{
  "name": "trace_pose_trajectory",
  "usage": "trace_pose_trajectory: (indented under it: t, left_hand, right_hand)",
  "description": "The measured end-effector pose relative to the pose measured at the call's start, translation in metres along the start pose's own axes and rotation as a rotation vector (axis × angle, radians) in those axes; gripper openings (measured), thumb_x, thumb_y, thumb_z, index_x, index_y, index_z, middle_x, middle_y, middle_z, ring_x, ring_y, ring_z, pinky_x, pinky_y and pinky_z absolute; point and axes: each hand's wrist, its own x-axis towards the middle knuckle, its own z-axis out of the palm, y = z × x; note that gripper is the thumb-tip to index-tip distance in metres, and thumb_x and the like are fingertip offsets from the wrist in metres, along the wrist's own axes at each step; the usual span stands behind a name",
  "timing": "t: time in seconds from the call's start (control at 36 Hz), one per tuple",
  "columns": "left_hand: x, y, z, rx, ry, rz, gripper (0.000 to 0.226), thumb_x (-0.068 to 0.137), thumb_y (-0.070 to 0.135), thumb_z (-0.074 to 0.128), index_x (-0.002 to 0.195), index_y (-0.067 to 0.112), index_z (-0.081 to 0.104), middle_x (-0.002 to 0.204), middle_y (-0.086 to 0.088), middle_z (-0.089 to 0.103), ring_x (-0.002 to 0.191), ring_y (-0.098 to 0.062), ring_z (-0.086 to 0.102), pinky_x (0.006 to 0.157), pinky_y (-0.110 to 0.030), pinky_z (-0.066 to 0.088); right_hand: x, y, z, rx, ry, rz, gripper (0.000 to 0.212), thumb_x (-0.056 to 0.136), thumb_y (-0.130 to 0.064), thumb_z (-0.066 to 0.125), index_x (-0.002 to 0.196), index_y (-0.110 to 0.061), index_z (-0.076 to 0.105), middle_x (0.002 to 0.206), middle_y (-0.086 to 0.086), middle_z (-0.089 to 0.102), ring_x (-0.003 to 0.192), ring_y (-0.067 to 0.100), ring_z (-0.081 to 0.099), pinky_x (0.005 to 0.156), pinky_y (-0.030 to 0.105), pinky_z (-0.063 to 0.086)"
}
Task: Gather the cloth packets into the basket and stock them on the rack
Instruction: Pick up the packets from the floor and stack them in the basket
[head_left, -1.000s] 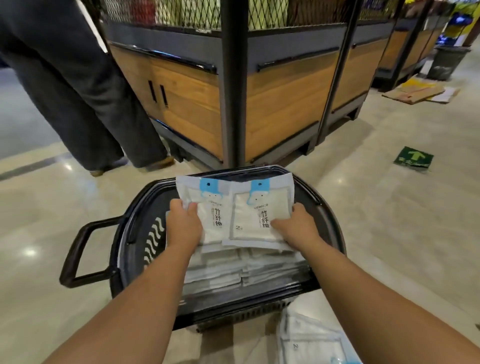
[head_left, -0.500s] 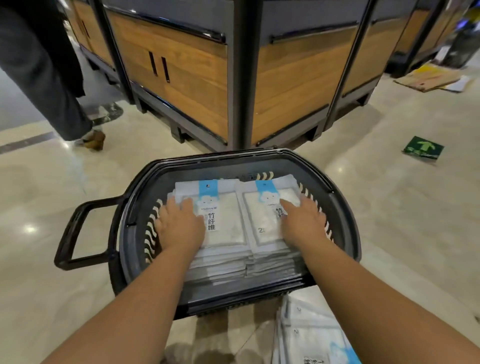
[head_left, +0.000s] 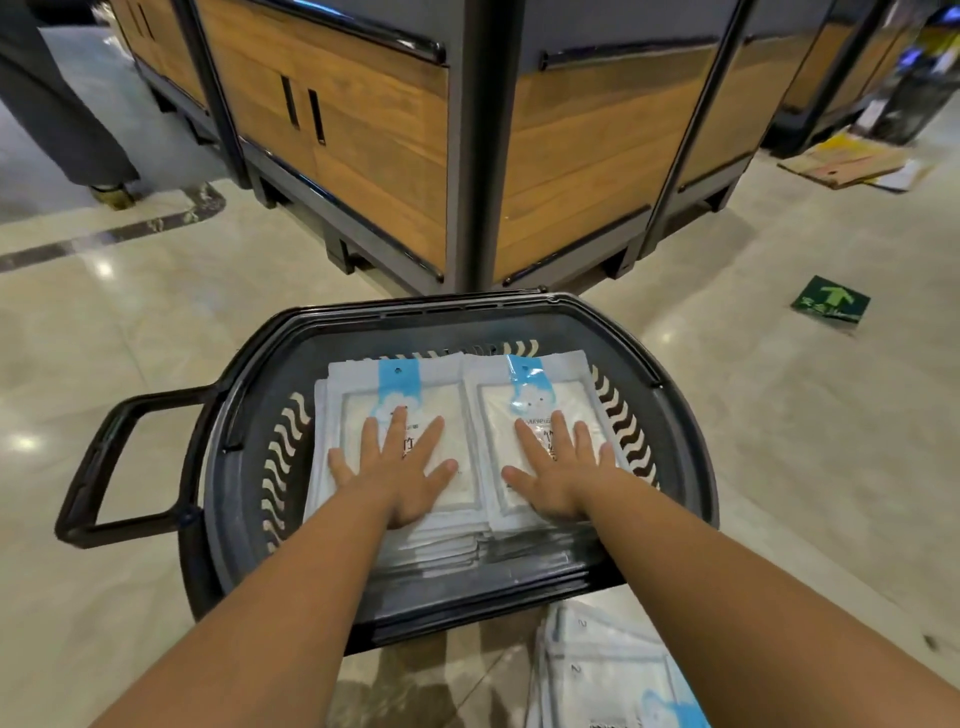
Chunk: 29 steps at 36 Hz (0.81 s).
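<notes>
Our left hand (head_left: 397, 475) and right hand (head_left: 563, 475) lie flat, fingers spread, gripping nothing, on packet stacks (head_left: 358, 389) inside basket (head_left: 675, 436); bare floor (head_left: 779, 415) both sides.

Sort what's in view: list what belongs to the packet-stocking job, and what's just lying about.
Job:
basket
packet stacks in the basket
packets on the floor
left hand and right hand, flat on the stacks

Lying about:
flattened cardboard
green arrow sticker
</notes>
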Motion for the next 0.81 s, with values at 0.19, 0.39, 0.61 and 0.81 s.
trace_pose_trajectory:
  t: [0.19,0.39,0.61,0.81]
  left_hand:
    - [0.002,0.002,-0.003,0.01,-0.033,0.0,0.064,0.094,0.075,0.01,0.146,0.057,-0.022,0.155,0.01,-0.04,0.146,-0.027,-0.032,0.114,-0.068,-0.008]
    - [0.004,0.005,-0.017,0.044,-0.063,-0.02,0.064,0.094,0.075,0.011,0.148,0.056,-0.019,0.16,0.009,-0.033,0.15,-0.029,-0.023,0.115,-0.069,-0.002]
    - [-0.001,0.037,-0.047,0.12,0.208,0.007,0.049,0.096,0.054,0.041,0.14,0.032,0.046,0.141,-0.003,0.049,0.126,-0.028,0.048,0.1,-0.045,0.044]
    - [-0.013,0.095,-0.054,0.214,0.538,0.205,0.059,0.1,0.058,0.032,0.155,0.036,0.025,0.16,-0.002,0.031,0.142,-0.026,0.035,0.11,-0.046,0.034]
  right_hand:
    - [0.005,0.005,-0.005,-0.039,-0.032,-0.024,0.074,0.097,-0.074,0.014,0.151,-0.044,-0.027,0.159,0.004,-0.039,0.149,0.033,-0.029,0.121,0.058,-0.01]
    - [0.0,0.008,-0.007,0.062,0.046,-0.07,0.072,0.099,-0.071,0.024,0.156,-0.046,-0.012,0.164,0.002,-0.028,0.151,0.031,-0.024,0.121,0.057,-0.01]
    - [-0.03,0.039,-0.04,0.067,0.407,-0.154,0.062,0.101,-0.05,0.047,0.157,-0.026,0.031,0.164,0.002,0.026,0.151,0.025,0.016,0.123,0.043,0.021]
    - [-0.084,0.113,-0.058,0.143,0.588,-0.008,0.057,0.103,-0.046,0.046,0.156,-0.029,0.031,0.164,0.001,0.025,0.149,0.026,0.02,0.119,0.045,0.028]
